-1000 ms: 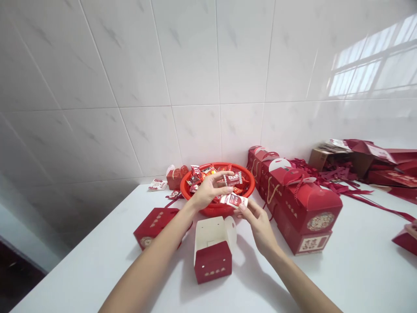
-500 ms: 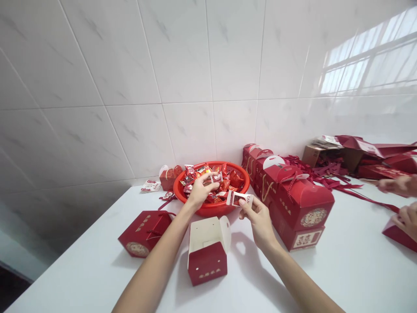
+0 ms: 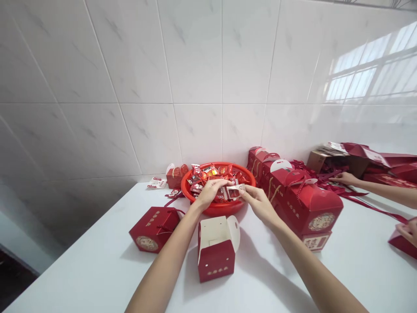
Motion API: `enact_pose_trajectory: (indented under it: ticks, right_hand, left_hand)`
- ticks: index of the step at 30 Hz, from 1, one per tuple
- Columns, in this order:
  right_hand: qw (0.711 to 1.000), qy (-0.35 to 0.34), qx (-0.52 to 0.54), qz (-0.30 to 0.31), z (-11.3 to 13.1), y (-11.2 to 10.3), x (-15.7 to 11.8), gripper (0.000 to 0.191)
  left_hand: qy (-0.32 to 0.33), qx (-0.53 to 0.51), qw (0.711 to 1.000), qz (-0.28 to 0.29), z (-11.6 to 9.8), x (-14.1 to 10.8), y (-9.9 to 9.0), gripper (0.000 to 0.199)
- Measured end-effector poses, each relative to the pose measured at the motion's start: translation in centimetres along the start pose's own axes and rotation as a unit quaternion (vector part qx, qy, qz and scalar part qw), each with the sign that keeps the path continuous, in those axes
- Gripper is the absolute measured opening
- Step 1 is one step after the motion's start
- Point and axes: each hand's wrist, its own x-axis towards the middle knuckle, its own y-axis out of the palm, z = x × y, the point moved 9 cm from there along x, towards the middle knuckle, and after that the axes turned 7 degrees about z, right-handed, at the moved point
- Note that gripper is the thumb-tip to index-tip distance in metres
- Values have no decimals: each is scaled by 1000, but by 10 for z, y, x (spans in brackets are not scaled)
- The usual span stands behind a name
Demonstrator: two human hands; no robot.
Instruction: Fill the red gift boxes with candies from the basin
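Observation:
Over the red plastic basket [image 3: 215,211] heaped with wrapped candies [image 3: 198,176], my two hands are close together. My right hand [image 3: 259,202] pinches a white-and-red candy packet [image 3: 233,191] between thumb and fingers. My left hand [image 3: 210,192] is closed beside it, its fingertips at a second small red wrapped candy [image 3: 222,194], partly hidden by the first packet. In front of the basket stands an open red gift box [image 3: 216,263], its cream inside showing and a rounded flap raised on its right side.
A closed red gift box [image 3: 153,230] lies to the left. Stacked gift boxes [image 3: 312,213] line the right side. Farther right are dark red ribbons [image 3: 325,178], an open carton [image 3: 317,161] and another person's hands [image 3: 345,178]. A tiled wall [image 3: 198,130] rises behind.
My right hand has brought its packet left to my left hand, above the basket. The view has shifted slightly. One of the other person's hands has reached left to the ribbons.

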Motion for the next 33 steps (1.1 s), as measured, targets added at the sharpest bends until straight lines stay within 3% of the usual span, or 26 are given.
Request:
enact_pose_trajectory:
  ticks: [3, 6, 9, 11, 15, 19, 22, 25, 29, 33]
  right_hand:
    - [1000, 0, -19, -4, -3, -3, 20, 40]
    - [998, 8, -48, -47, -15, -15, 36, 32]
    - [992, 25, -85, -93, -26, -32, 47, 15]
    - [989, 39, -102, -103, -32, -38, 53, 15]
    - [992, 50, -82, -78, -37, -29, 64, 11]
    - [998, 50, 4, -40, -42, -5, 73, 24]
    - [992, 50, 81, -78, -52, -7, 79, 28]
    - [975, 51, 152, -152, -66, -23, 83, 25]
    - [947, 53, 225, -222, -78, -39, 85, 19]
    - [924, 56, 271, -265, -85, -45, 83, 17]
  left_hand:
    - [-1, -4, 1000, -13, 1, -1, 0, 23]
    - [5, -2, 998, -55, 7, 1, -8, 11]
    - [12, -16, 993, -120, 15, 3, -24, 18]
    - [20, -29, 987, -159, 19, 4, -33, 24]
    - [26, -47, 981, -186, 19, 3, -38, 40]
    - [0, -76, 985, -158, 22, 4, -30, 67]
    - [-18, -22, 989, -142, 27, 7, -29, 70]
    - [-22, 114, 990, -82, 28, 15, -23, 57]
    - [-24, 220, 975, 32, 28, 34, 0, 28]
    - [-33, 318, 942, 101, 28, 64, 21, 31]
